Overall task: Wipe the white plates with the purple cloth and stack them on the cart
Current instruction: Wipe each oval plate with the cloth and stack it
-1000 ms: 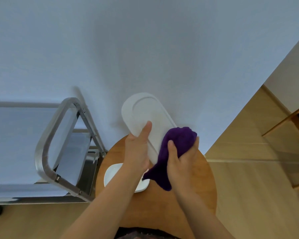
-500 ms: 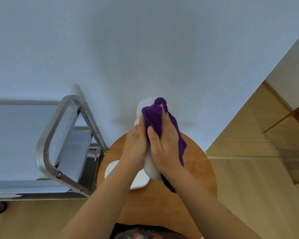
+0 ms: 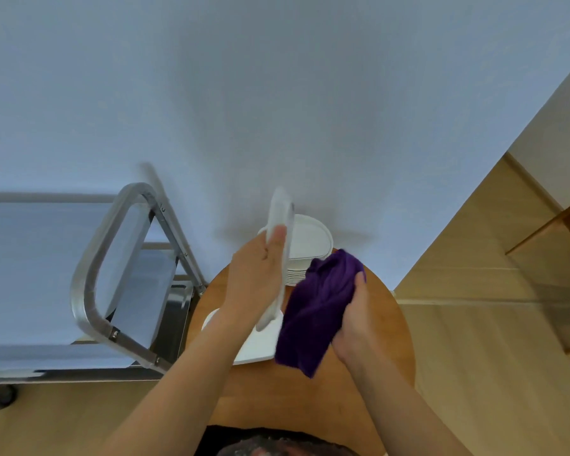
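Head view, looking down over a round wooden table set against a pale wall.

Left hand raised above the table, grip closed around a long white plate turned edge-on to the camera, thumb lying flat up its near face, remaining fingers hidden behind it. Plate upright and blurred along its upper end, lower end pointing down toward the table.

Right hand just beside it, grip bunched around a purple cloth; fingers curled into the fabric, loose folds hanging below the fist. Cloth close against the right face of the held plate; actual contact hard to make out.

Behind the hands, at the far edge of the table near the wall, a stack of white plates, several rims visible one above another, partly covered by the cloth. Under the left wrist, another white plate lying flat on the table, its right end hidden by the hanging cloth.

Left of the table, a metal cart with a rounded tubular handle and flat shelves, standing just beside the table edge; one dark caster visible at the bottom left. Light wooden floor to the right, with a piece of wooden furniture at the far right edge.
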### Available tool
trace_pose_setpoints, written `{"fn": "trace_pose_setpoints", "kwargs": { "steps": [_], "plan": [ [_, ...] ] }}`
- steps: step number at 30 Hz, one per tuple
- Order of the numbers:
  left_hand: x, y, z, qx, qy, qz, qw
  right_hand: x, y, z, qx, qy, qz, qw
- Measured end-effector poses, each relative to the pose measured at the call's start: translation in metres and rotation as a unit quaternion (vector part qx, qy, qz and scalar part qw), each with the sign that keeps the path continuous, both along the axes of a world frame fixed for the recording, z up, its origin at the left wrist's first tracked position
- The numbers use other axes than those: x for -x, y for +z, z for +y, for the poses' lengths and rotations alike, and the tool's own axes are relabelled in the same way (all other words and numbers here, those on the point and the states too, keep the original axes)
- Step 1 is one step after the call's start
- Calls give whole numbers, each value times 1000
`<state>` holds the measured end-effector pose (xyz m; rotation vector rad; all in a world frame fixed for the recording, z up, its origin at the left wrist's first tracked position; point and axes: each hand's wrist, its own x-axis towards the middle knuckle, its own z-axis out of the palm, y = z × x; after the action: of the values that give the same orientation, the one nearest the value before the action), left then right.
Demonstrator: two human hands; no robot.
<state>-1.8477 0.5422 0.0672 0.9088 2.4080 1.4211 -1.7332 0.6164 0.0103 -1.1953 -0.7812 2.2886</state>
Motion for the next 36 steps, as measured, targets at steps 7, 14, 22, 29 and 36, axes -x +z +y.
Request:
{"fn": "trace_pose_setpoints", "kwargs": {
  "steps": [7,14,22,29,36],
  "plan": [
    [-50,-28,8,226,-193,221,929,2,29,14,-124,-9,23,992],
    [-8,-28,-14,41,45,22,998,-19,17,30,34,-120,35,992],
    [1,-36,-24,-141,105,-493,852,-16,12,36,-139,-200,-63,968],
    [-13,-32,-14,-120,114,-398,902,7,13,29,-507,-29,-226,831],
    [-12,-38,-13,-135,122,-359,916,31,7,-7,-545,147,-217,797]
  ]
}}
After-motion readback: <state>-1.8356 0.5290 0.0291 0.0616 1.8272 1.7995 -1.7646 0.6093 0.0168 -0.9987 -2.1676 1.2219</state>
